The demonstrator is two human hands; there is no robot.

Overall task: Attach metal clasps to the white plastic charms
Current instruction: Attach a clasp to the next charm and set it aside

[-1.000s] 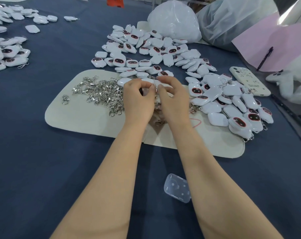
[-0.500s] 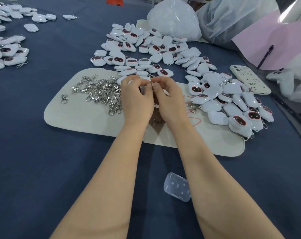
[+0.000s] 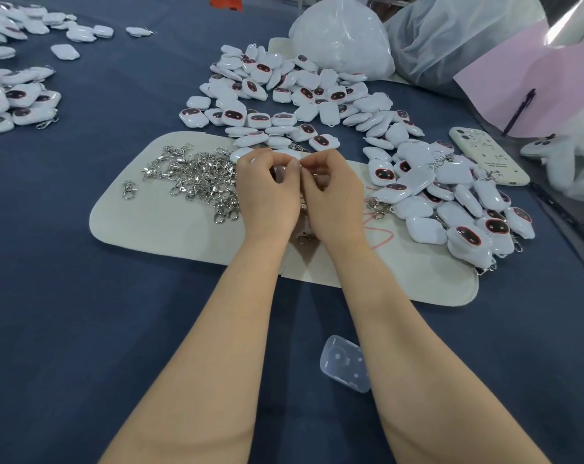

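Observation:
My left hand (image 3: pixel 267 192) and my right hand (image 3: pixel 334 195) meet fingertip to fingertip over the cream mat (image 3: pixel 170 229). Their curled fingers pinch a small white charm and a metal clasp between them; both are mostly hidden. A clasp (image 3: pixel 305 237) shows low down between my wrists. Loose metal clasps (image 3: pixel 196 175) are heaped on the mat just left of my left hand. White charms with dark red-rimmed faces (image 3: pixel 283 95) are piled behind my hands. To the right lie several charms with clasps on them (image 3: pixel 451 202).
A phone in a white case (image 3: pixel 488 155) lies at the right, and a clear plastic lid (image 3: pixel 345 366) near me on the blue cloth. Plastic bags (image 3: pixel 340 35) stand at the back. A pen (image 3: pixel 518 112) rests on pink paper. More charms (image 3: pixel 12 102) lie far left.
My hands have drawn closer together until their fingertips meet, and the right hand's fingers have curled in. The piles have not moved.

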